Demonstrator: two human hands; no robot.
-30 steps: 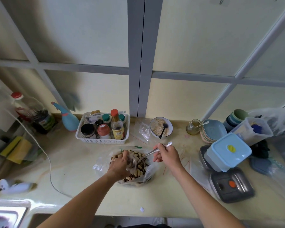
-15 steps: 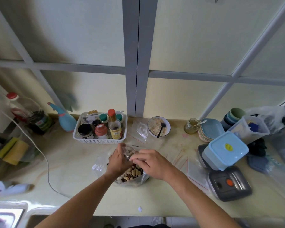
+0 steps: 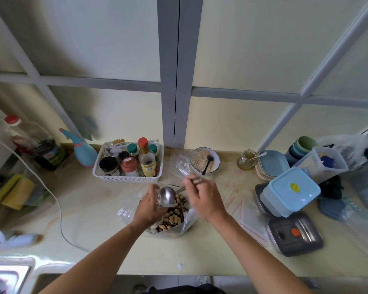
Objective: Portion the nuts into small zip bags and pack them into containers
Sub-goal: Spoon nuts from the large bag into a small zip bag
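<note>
A large clear bag of mixed nuts [image 3: 172,219] lies open on the counter in front of me. My left hand [image 3: 150,205] holds a small clear zip bag [image 3: 158,195] above the nuts. A metal spoon [image 3: 168,196] is gripped by its handle in my right hand [image 3: 202,197]; its bowl is turned over at the small bag's mouth. Several empty zip bags with red strips [image 3: 245,213] lie flat to the right. A light blue lidded container [image 3: 291,190] sits on a grey metal container [image 3: 293,233] at the right.
A white basket of condiment bottles [image 3: 128,177] stands behind the nuts. A bowl of grain with a black spoon [image 3: 204,160], a small jar [image 3: 246,159], stacked plates [image 3: 270,165] and cups [image 3: 302,145] line the back. A white cord [image 3: 57,202] crosses the left counter; a sink corner [image 3: 6,274] lies at bottom left.
My right hand dipped into the nut bag with the spoon, then lifted it and tipped its bowl toward the small bag. My left hand stayed over the nuts.
</note>
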